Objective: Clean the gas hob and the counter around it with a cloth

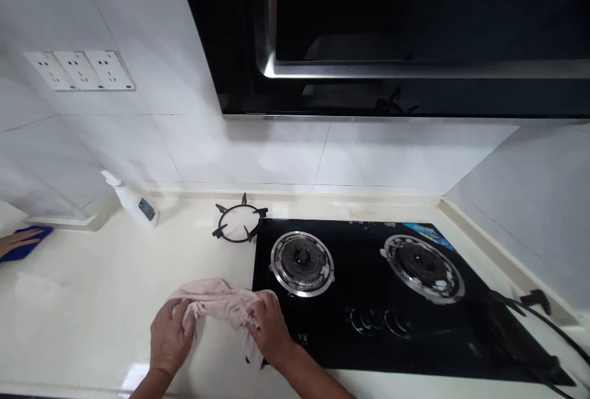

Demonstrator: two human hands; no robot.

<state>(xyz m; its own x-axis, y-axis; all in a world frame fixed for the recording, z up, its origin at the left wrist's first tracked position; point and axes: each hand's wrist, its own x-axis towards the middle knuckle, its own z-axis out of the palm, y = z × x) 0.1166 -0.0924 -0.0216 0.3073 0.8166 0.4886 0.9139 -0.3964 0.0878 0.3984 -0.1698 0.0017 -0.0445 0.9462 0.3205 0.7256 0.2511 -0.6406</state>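
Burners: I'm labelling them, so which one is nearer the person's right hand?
The picture's left burner, next to the black pan support; the right burner lies farther from the right hand, near the blue sticker.

Left grip [171,334] and right grip [271,328] both on pink cloth [221,304], over desk [87,307]; cloth reaches hob [359,276] left edge. Pan ring [237,241] at hob's back-left corner. Spray bottle [133,203] near wall. Far left: another person's hand [18,240] on blue rag [28,246].
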